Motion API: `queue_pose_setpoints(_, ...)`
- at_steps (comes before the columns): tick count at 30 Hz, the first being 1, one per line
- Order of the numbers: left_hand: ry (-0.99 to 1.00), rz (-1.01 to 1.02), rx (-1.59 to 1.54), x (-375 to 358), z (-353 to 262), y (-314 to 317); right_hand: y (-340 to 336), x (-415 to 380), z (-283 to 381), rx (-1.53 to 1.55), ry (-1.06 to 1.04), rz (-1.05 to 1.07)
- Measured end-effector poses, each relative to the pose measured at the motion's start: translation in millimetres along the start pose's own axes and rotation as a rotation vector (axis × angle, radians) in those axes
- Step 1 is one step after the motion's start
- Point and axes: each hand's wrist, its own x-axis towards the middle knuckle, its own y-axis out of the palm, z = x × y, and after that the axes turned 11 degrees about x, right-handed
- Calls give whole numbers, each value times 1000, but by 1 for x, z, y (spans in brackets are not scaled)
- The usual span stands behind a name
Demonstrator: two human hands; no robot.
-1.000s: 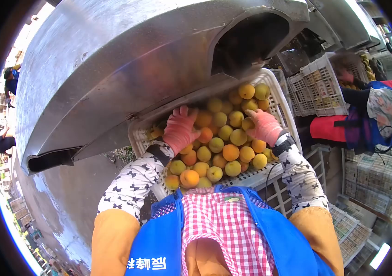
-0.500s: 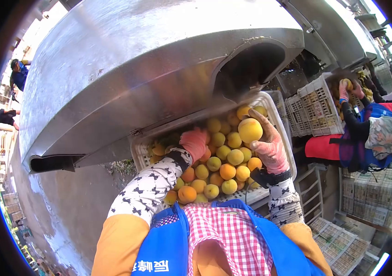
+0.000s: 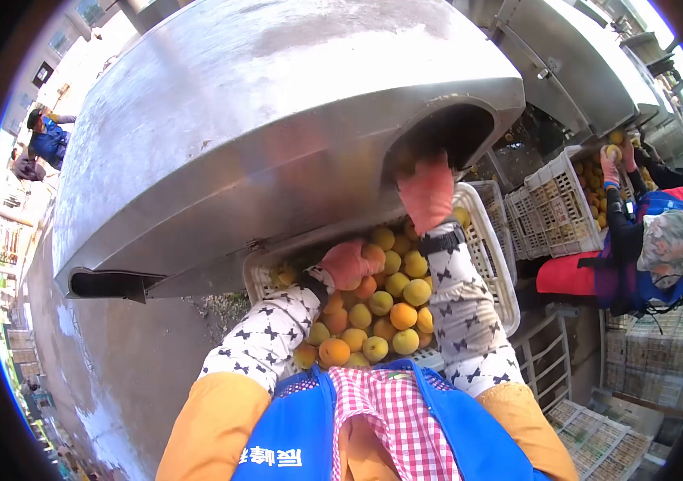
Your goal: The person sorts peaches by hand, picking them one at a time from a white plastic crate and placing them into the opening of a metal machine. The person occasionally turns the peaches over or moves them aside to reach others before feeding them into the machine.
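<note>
A white plastic crate (image 3: 495,268) full of yellow and orange fruit (image 3: 396,301) stands in front of me, half under a big steel machine hood (image 3: 277,120). My left hand (image 3: 347,264), in a pink glove, lies curled over fruit at the crate's far side, its fingers closed around one piece. My right hand (image 3: 427,192), also in a pink glove, is raised to the dark opening (image 3: 449,132) in the hood. I see only its back, and whatever it holds is hidden.
At the right a co-worker in a patterned head cover (image 3: 666,236) lifts fruit over another white crate (image 3: 566,200). Empty crates (image 3: 598,437) are stacked at the lower right. More steel housing (image 3: 574,64) runs behind. Other people (image 3: 46,138) stand far left on bare concrete (image 3: 133,353).
My right hand picked a yellow fruit out of the crate and rose with it to the hood's opening. My left hand shifted slightly right over the fruit and curled.
</note>
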Motion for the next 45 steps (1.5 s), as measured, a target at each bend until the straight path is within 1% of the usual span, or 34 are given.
queue_pose_setpoints(1,-16,26,3,-18,-14,-8,11,5,-6,-95,0,43)
queue_pose_setpoints(2,-176,148,-514,-36,-43,-35,-8,7,-13,-525,-473,30)
queue_pose_setpoints(3,-339,251,-1039,-45,-57,-50,-27,3,-1,-514,-468,38)
queue_pose_setpoints(4,-346,243,-1044,-48,-54,-48,-51,-5,17,35,-349,-66)
queue_pose_setpoints(5,-238,213,-1201,-55,-50,-44,-68,-16,29,578,-208,-164)
queue_pose_setpoints(6,-121,180,-1353,-58,-48,-42,-79,-33,34,570,-157,-47)
queue_pose_setpoints(9,-167,200,-1513,-61,-65,-48,-82,-87,35,569,-67,207)
queue_pose_setpoints(11,-105,226,-1597,-55,-74,-48,-78,-108,35,598,-90,283)
queue_pose_setpoints(12,-46,244,-1678,-52,-77,-47,-74,-112,35,500,-225,231)
queue_pose_setpoints(15,-13,352,-1565,-43,-87,-50,-73,-117,42,647,-80,263)
queue_pose_setpoints(17,-34,285,-1555,-38,-104,-54,-74,-107,41,583,-115,212)
queue_pose_setpoints(19,-24,180,-1553,-31,-114,-60,-72,-88,37,414,-226,-2)
queue_pose_setpoints(20,-93,418,-1715,-17,-73,-42,-69,-77,34,360,-234,-90)
queue_pose_setpoints(21,-85,421,-1709,-12,-61,-29,-61,-65,26,358,-238,-99)
queue_pose_setpoints(23,158,-88,-1026,-16,-50,-11,-44,-38,9,174,-166,-114)
queue_pose_setpoints(24,247,-237,-549,-30,-73,-24,-39,-18,11,176,-162,-118)
queue_pose_setpoints(25,238,-224,-548,-28,-67,-18,-30,-1,16,35,-47,31)
queue_pose_setpoints(26,161,-171,-788,-21,-58,-9,-24,7,17,-103,68,186)
queue_pose_setpoints(27,76,-124,-1026,-25,-70,-20,-21,6,5,-96,78,201)
queue_pose_setpoints(28,232,-270,-505,-40,-83,-31,-17,4,-13,-2,-223,-31)
queue_pose_setpoints(29,227,-277,-501,-36,-74,-30,-13,7,-20,90,-531,-275)
queue_pose_setpoints(30,217,-206,-625,-28,-61,-24,-45,-14,18,469,-217,-170)
queue_pose_setpoints(31,205,-135,-753,-24,-53,-21,-58,-33,31,521,-81,-91)
queue_pose_setpoints(32,197,-142,-757,-26,-54,-26,-64,-53,32,528,-140,-2)
queue_pose_setpoints(34,236,-168,-124,-31,-64,-40,-69,-79,34,534,-205,95)
queue_pose_setpoints(35,233,-168,-126,-34,-69,-41,-70,-90,36,480,-269,152)
queue_pose_setpoints(37,275,-224,-670,-36,-80,-38,-68,-100,39,419,-324,203)
queue_pose_setpoints(38,282,-217,-671,-31,-85,-36,-66,-103,39,438,-269,200)
queue_pose_setpoints(39,240,-202,-827,-24,-91,-36,-64,-101,38,459,-222,191)
queue_pose_setpoints(40,195,-187,-982,-18,-94,-38,-60,-95,34,455,-249,112)
queue_pose_setpoints(41,201,-185,-978,-17,-92,-38,-59,-84,31,454,-251,105)
queue_pose_setpoints(43,-76,125,-1614,-21,-77,-29,-54,-58,26,240,-250,-133)
queue_pose_setpoints(44,-123,-13,-1211,-19,-66,-14,-47,-45,17,95,-306,-197)
queue_pose_setpoints(45,-114,-10,-1206,-19,-57,-2,-39,-34,9,91,-307,-206)
